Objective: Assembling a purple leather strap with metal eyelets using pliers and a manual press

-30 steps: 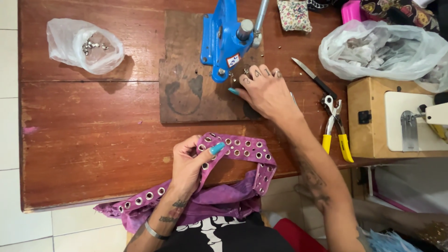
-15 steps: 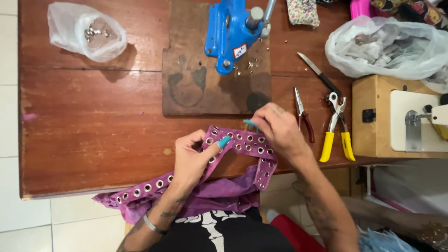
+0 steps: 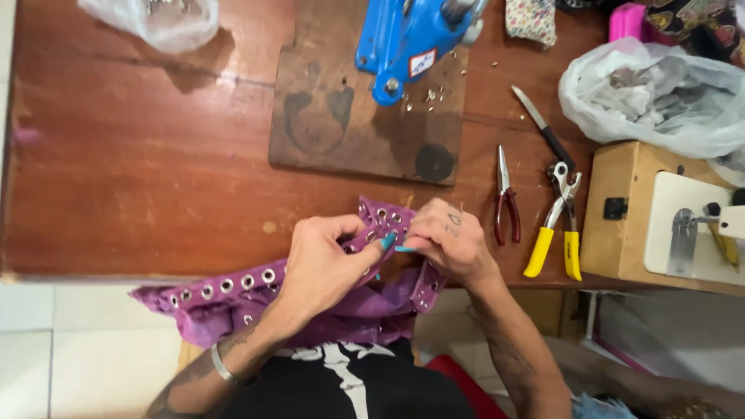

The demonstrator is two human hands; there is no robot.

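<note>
A purple fabric strip studded with metal eyelets lies over the near edge of the wooden table and hangs into my lap. My left hand grips the strip from the left, fingers curled over it. From the right, my right hand pinches the same stretch, its fingertips meeting the left hand's over the eyelets. Whether a loose eyelet sits between the right fingers is hidden. Beyond the hands stands a blue hand press on a dark wooden board, with small loose eyelets scattered by its base.
Red-handled pliers, yellow-handled pliers and a dark-handled blade lie right of the board. A clear bag of metal parts sits far left, a fuller plastic bag far right. A sewing machine on a wooden base stands at the right.
My right hand came back from the press to the purple strip and now pinches it beside my left hand. The view has closed in on the table's near edge.
</note>
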